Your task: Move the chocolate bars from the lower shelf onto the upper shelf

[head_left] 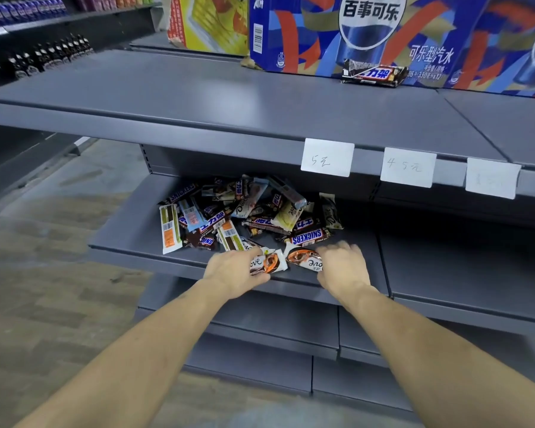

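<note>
Bar pile [247, 211] on lower shelf [130, 239]; one Snickers [373, 74] on upper shelf [198, 91], by Pepsi box [337, 32]. L hand [233, 273] curled round Dove bar [267, 263] at front edge; R hand [343, 267] grips 2nd Dove [303, 257], fingers bent.

Both bare forearms reach forward from the near edge, converging toward the middle. The left hand [233, 273] lies palm down, thumb and fingers curled round a bar [267, 263]. The right hand [343, 267], just right of it, is knuckles up, fingers bent over another bar [305, 258].
</note>
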`<state>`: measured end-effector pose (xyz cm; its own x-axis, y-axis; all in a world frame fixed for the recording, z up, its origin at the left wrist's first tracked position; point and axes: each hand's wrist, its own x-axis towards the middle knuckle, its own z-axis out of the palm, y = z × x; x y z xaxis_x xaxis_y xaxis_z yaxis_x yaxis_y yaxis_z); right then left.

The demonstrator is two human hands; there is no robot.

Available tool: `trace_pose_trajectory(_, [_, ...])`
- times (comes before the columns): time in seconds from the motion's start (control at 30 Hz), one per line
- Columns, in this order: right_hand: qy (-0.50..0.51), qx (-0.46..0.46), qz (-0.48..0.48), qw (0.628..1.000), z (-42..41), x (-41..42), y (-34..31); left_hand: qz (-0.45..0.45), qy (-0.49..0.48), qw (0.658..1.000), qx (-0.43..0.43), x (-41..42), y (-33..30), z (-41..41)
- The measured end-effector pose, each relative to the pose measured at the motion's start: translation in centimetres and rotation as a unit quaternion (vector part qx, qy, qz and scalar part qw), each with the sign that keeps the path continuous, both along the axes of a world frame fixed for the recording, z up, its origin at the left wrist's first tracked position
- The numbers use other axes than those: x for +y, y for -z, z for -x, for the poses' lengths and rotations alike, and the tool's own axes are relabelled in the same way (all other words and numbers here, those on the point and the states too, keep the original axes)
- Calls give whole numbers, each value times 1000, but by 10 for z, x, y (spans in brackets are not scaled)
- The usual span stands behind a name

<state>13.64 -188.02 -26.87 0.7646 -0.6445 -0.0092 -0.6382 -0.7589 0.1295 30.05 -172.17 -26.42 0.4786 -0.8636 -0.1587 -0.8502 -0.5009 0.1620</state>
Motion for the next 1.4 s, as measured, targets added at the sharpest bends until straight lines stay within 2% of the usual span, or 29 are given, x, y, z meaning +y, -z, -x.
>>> trace_pose_trajectory(0.13, [-1, 35, 7, 999, 8, 1, -6, 0, 22, 997, -67, 5, 2, -6])
trace_pose_trajectory(0.4, [22, 10, -11, 1000, 28, 11, -11, 18, 96, 982, -160, -1, 5, -4])
trace_pose_trajectory(0.7, [95, -47, -26, 994, 78, 19, -18, 46, 144, 974, -171, -20, -6, 26])
trace_pose_trajectory(0.93, [90, -38, 12, 995, 128, 19, -33, 66, 156, 963, -212, -31, -23, 66])
trace_pose_trajectory(1.2, [102, -75, 16, 992, 207, 25, -53, 94, 167, 958, -214, -34, -46, 136])
trace_pose_trajectory(1.4, [130, -115, 31, 984, 275, 26, -71, 122, 192, 941, -252, -41, -68, 201])
